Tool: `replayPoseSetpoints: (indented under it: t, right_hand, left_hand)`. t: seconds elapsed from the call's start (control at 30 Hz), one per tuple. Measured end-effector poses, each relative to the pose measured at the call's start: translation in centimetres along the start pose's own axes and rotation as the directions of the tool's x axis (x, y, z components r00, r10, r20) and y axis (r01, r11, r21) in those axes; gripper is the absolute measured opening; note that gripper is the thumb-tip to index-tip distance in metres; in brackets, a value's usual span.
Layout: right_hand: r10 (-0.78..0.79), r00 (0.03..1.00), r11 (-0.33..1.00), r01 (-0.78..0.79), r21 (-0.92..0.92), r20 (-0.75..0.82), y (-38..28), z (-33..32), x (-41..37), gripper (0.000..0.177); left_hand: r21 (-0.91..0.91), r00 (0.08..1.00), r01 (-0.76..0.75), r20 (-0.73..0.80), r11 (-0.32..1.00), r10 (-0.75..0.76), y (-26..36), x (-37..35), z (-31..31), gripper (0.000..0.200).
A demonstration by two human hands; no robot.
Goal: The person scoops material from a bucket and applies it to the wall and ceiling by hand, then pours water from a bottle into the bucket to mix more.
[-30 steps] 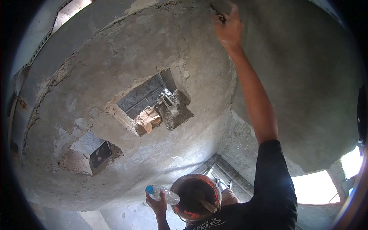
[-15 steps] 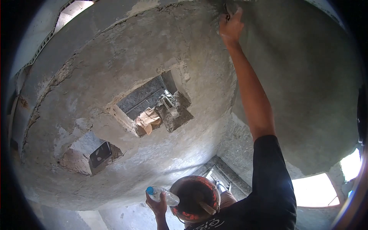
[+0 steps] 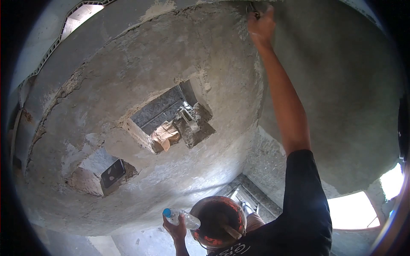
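Note:
My right hand (image 3: 262, 26) is raised high at the top, closed around a dark trowel-like tool (image 3: 252, 8), which is mostly hidden by the fingers. It is at the seam between the rough wall (image 3: 179, 47) and the smoother, darker plaster (image 3: 337, 89) on the right. Low down, my left hand (image 3: 176, 229) grips a clear plastic bottle (image 3: 188, 219) with a blue cap. The bottle's base end is against or just over the rim of a bucket (image 3: 197, 209) smeared orange-red. A wooden handle (image 3: 232, 231) pokes out of the bucket.
A square niche in the wall holds crumpled brown paper (image 3: 166, 134) and a lump of mortar (image 3: 194, 130) with a hollow rectangular piece (image 3: 188, 118). In a smaller niche on the left leans a dark phone (image 3: 112, 173). Bright openings (image 3: 353, 212) show at lower right.
My right hand has moved slightly right and a little down along the top of the wall. My left hand and the bottle stay practically where they were.

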State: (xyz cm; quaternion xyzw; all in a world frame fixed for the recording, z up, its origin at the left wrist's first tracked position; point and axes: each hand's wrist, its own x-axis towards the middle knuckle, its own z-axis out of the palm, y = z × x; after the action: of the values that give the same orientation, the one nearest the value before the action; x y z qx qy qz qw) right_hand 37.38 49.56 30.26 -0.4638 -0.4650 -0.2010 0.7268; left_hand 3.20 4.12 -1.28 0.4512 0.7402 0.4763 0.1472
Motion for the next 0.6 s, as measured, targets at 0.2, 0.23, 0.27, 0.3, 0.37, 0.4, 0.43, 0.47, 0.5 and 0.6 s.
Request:
replayPoseSetpoints:
  t: [0.2, 0.23, 0.27, 0.3, 0.37, 0.4, 0.43, 0.47, 0.5, 0.6]
  right_hand:
    - [-0.12, 0.967, 0.974, 0.07, 0.217, 0.224, -2.3, -2.7, -4.6, 0.047]
    - [-0.119, 0.968, 0.974, 0.07, 0.217, 0.222, -2.3, -3.3, -4.8, 0.047]
    - [-0.035, 0.976, 0.973, -0.015, 0.23, 0.214, -2.0, -4.1, -4.7, 0.048]
    - [0.049, 0.977, 0.965, -0.1, 0.243, 0.208, -1.6, -4.7, -4.4, 0.049]
    - [0.08, 0.988, 0.968, -0.109, 0.224, 0.133, -0.7, -4.8, -2.8, 0.051]
    - [0.11, 0.992, 0.972, -0.119, 0.204, 0.056, -0.1, -4.7, -1.9, 0.052]
    - [0.109, 0.992, 0.972, -0.119, 0.202, 0.056, 0.9, -4.2, -1.0, 0.052]
    - [0.085, 0.996, 0.979, -0.089, 0.183, 0.029, 2.0, -3.5, 0.0, 0.052]
    - [0.061, 0.998, 0.985, -0.061, 0.163, 0.002, 2.9, -2.6, 0.7, 0.052]
    - [0.012, 0.999, 0.999, -0.011, -0.042, 0.033, 4.8, -0.2, 0.9, 0.052]
  left_hand:
    - [-0.025, 1.0, 0.023, -0.004, 0.999, -0.023, 0.3, 0.0, 0.0, 0.042]
    - [-0.027, 1.0, 0.02, 0.003, 0.999, -0.02, 0.2, 0.0, -0.1, 0.042]
    - [-0.031, 1.0, 0.017, 0.008, 0.999, -0.017, 0.1, 0.0, -0.1, 0.042]
    - [-0.032, 1.0, 0.016, 0.006, 0.999, -0.016, 0.0, 0.1, -0.1, 0.042]
    - [-0.066, 0.999, 0.031, 0.024, 0.997, -0.03, 0.0, 0.0, -0.3, 0.044]
    - [-0.066, 0.999, 0.033, 0.026, 0.997, -0.031, 0.5, 0.0, -0.4, 0.044]
    - [-0.081, 0.999, 0.047, 0.019, 0.996, -0.046, 1.2, 0.0, -0.5, 0.045]
    - [-0.096, 0.998, 0.061, 0.01, 0.993, -0.06, 1.7, 0.0, -0.5, 0.045]
    - [-0.097, 0.998, 0.062, 0.009, 0.993, -0.062, 1.6, 0.0, -0.5, 0.045]
    - [-0.069, 1.0, 0.026, -0.011, 0.997, -0.027, 1.4, -0.1, -0.5, 0.044]
